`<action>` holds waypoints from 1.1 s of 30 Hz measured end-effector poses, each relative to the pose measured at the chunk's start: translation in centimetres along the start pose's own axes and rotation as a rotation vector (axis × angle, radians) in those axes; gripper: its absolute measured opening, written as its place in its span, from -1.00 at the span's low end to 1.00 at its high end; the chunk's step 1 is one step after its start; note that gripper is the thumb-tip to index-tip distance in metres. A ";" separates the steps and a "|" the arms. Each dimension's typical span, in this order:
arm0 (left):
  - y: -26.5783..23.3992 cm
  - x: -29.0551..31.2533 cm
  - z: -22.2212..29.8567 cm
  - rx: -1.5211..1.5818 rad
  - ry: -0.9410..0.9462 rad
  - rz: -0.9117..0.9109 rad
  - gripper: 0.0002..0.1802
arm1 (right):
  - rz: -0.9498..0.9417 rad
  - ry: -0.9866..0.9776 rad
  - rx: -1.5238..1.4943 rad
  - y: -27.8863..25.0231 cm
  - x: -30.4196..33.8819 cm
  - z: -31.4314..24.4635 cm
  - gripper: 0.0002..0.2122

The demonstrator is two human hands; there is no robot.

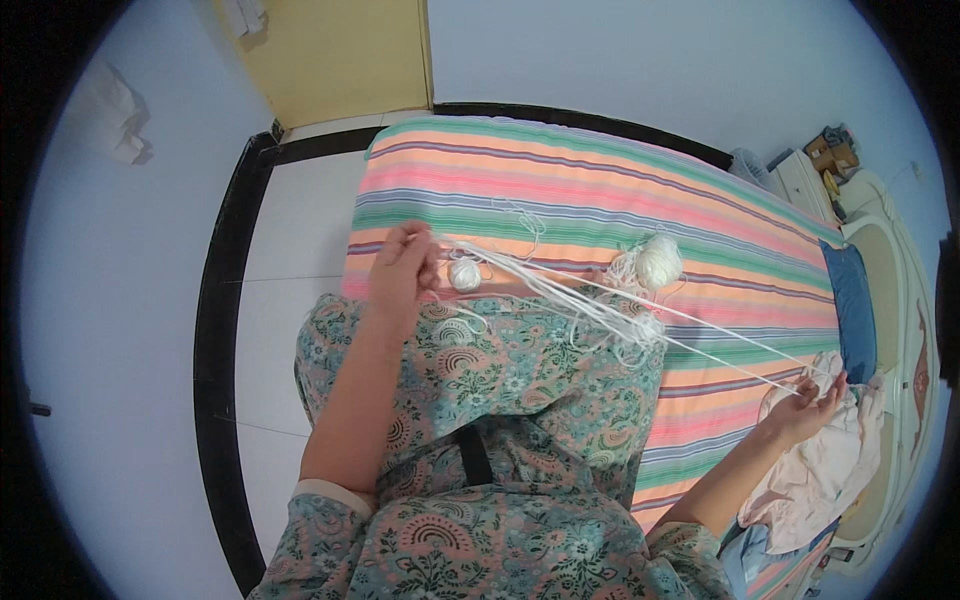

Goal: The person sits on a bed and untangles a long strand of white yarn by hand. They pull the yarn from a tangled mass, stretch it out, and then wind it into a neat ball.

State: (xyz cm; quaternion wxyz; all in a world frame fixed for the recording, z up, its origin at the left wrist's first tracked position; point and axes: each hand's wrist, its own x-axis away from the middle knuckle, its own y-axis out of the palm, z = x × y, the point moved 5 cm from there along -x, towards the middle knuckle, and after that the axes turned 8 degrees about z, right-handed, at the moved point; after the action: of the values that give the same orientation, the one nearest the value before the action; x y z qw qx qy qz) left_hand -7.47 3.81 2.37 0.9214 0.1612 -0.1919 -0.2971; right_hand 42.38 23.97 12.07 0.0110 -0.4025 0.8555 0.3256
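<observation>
White yarn (575, 298) stretches in a bundle of strands from my left hand across my lap, its looser end lying on the patterned cloth over my knees. My left hand (405, 265) is closed on one end of the strands. Far out to the right, my right hand (810, 405) grips strands pulled taut between both hands. A small white yarn ball (464, 274) rests on the bed beside my left hand. Farther right sits a larger white yarn ball (659, 262), with loose yarn (622, 270) heaped against it.
A striped sheet (720, 230) covers the bed. A loose strand (527, 218) lies on it. Crumpled pale clothing (815, 475) is close to my right hand, near a blue pillow (849, 310) and the headboard (895, 300). White floor tiles (290, 260) lie to the left.
</observation>
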 end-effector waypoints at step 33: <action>9.1 5.4 -7.5 -1.053 0.719 -0.744 -0.72 | -0.401 -0.478 1.216 -12.9 -4.9 10.6 -0.74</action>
State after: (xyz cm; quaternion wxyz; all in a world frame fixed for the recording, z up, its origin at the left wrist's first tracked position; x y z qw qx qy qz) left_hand 4.35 8.94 0.94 0.7209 -0.1606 0.3573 -0.5717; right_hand 52.09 27.27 -1.99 0.4839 -0.3926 0.7692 -0.1412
